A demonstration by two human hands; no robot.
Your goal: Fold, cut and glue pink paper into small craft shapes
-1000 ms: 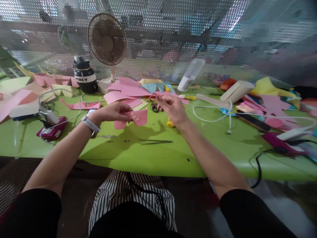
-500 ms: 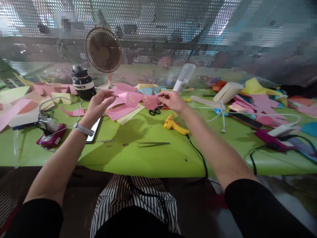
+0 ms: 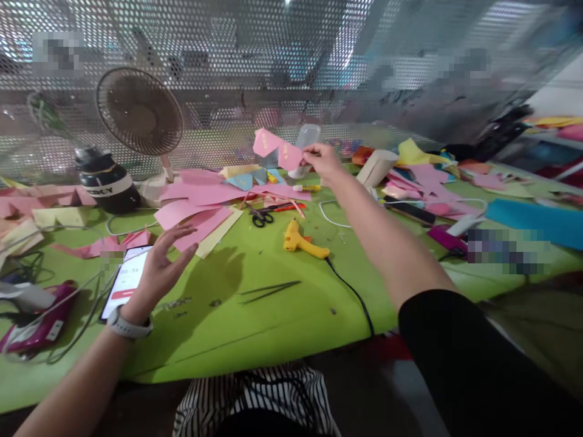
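Note:
Pinched at its right end, a pink paper cutout (image 3: pixel 290 156) with small yellowish marks hangs from my right hand (image 3: pixel 322 161), raised near the back of the table. My left hand (image 3: pixel 164 265) is open with its fingers apart, over the table beside a phone (image 3: pixel 129 276) with a lit screen. Beyond that hand lie pink paper sheets (image 3: pixel 200 193) and a pale yellow strip (image 3: pixel 221 233). A yellow glue gun (image 3: pixel 303 240) rests below my right forearm. Tweezers (image 3: pixel 269 291) lie nearer the front edge, and black-handled scissors (image 3: pixel 263 217) farther back.
A fan (image 3: pixel 139 112) and a black bottle (image 3: pixel 107 182) stand at the back left. Behind my right hand is a clear bottle (image 3: pixel 308 138). Purple power strips (image 3: pixel 45 321) with cables lie at both sides. Paper scraps (image 3: pixel 423 176) pile up on the right, before a perforated metal screen (image 3: pixel 237 67).
My left hand has let go of the pink cutout and moved left and nearer. My right hand has lifted the cutout. The view has turned to the right.

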